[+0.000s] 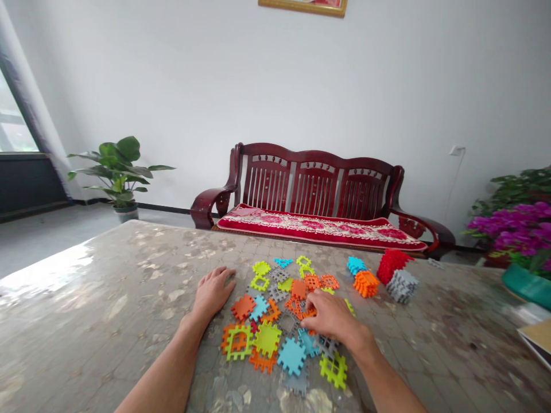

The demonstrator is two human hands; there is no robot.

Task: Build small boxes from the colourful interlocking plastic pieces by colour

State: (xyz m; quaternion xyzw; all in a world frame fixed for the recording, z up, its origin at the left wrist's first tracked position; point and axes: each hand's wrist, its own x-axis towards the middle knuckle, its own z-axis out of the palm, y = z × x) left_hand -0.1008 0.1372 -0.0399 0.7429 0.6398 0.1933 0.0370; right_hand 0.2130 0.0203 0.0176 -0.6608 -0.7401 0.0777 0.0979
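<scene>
My left hand lies on the patterned table cover, fingers loosely spread and nothing in them, just left of a spread of toothed plastic building tiles. My right hand is over the right side of that spread, fingers bent and closed on an orange tile, partly hidden by the fingers. Around it lie a solid orange tile, a grey open-frame tile, a blue tile and a lime green tile. A lime window-frame tile overlaps an orange one nearer my left forearm.
Right of the spread stand stacked tiles: blue, orange, red and grey. A teal flowerpot with purple flowers is at the table's right edge. Beyond the table is a dark red wooden bench.
</scene>
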